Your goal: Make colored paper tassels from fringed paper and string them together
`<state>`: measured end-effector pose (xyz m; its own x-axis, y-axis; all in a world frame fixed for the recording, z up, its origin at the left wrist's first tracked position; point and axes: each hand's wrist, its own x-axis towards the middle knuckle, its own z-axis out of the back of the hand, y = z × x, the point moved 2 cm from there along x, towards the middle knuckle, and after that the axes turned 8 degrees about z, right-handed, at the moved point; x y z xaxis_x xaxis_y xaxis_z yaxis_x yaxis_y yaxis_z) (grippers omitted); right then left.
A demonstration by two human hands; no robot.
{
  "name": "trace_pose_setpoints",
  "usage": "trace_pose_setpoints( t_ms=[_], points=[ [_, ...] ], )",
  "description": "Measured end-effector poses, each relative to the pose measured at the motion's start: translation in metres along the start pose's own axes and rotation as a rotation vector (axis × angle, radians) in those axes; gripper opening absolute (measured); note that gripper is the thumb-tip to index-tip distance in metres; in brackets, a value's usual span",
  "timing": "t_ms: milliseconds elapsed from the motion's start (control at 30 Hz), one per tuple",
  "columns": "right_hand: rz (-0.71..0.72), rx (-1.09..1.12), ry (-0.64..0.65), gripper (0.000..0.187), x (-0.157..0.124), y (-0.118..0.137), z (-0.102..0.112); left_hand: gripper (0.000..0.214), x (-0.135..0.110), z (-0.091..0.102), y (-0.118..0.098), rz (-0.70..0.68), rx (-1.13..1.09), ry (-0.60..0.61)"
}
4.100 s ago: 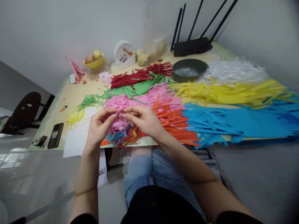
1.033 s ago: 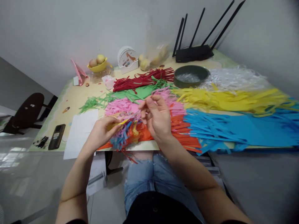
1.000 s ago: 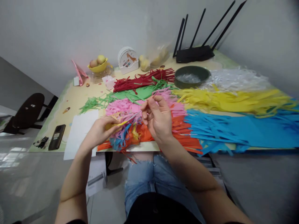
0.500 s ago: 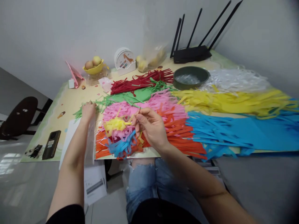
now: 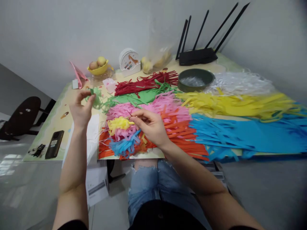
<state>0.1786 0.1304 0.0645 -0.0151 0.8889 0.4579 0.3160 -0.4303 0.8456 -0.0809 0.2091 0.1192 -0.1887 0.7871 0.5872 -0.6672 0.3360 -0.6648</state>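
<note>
Pale walls close round a counter (image 5: 56, 121) spread with cut paper. Red strips (image 5: 146, 83) and a green pile (image 5: 141, 95) lie at the back, with pink strips (image 5: 165, 103) and orange strips (image 5: 182, 127) in the middle. Yellow strips (image 5: 235, 103) and blue sheets (image 5: 240, 134) run off to the right. A dark bowl (image 5: 195, 78) and a router (image 5: 198, 56) stand by the far wall, and a phone (image 5: 54, 148) lies at the near left corner.

Half a second ago the left hand (image 5: 81, 108) was flat on the counter, at the near end of the green pile. Now it is raised off the surface, its grip closed on a small clump of green strips (image 5: 97, 97) pinched between thumb and fingers. A second ago the same hand was holding the yellow tuft (image 5: 118, 123). That tuft now sits on top of the layered bundle (image 5: 122, 142) of pink, blue and orange strips at the counter's near edge. So yellow is in place on the stack and green is the colour in hand.

The right hand (image 5: 150, 126) has stayed at the bundle, its fingertips pinched shut against the tuft's right edge. What they nip is too thin to make out.

The green clump hangs in the left grip, up and to the left of the bundle and clear of it, above a white sheet (image 5: 92, 134). The right grip touches the bundle itself.
</note>
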Motion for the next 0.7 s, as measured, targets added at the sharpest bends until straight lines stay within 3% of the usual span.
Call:
trace_pose_setpoints(
  t_ms=[133,233,400,500,600,700],
  points=[
    [0.024,-0.105,0.086,0.02,-0.003,0.007,-0.009,0.014,-0.058,-0.001,-0.062,-0.015,-0.039,0.124],
    [0.039,-0.151,0.119,0.022,-0.007,0.012,-0.012,0.011,-0.084,-0.005,-0.085,-0.062,0.019,0.152],
    [0.032,-0.169,0.132,0.022,-0.013,0.016,-0.013,0.007,-0.101,-0.013,-0.095,-0.163,0.091,0.12],
    [0.057,-0.103,0.071,0.023,-0.014,0.018,-0.012,0.01,-0.109,-0.018,-0.095,-0.213,0.097,0.084],
    [0.097,-0.102,0.021,0.026,-0.013,0.017,-0.009,0.011,-0.116,-0.023,-0.096,-0.158,0.034,0.155],
    [0.11,-0.162,0.061,0.024,-0.011,0.015,-0.006,0.014,-0.118,-0.024,-0.095,0.011,-0.091,0.248]
  ],
)
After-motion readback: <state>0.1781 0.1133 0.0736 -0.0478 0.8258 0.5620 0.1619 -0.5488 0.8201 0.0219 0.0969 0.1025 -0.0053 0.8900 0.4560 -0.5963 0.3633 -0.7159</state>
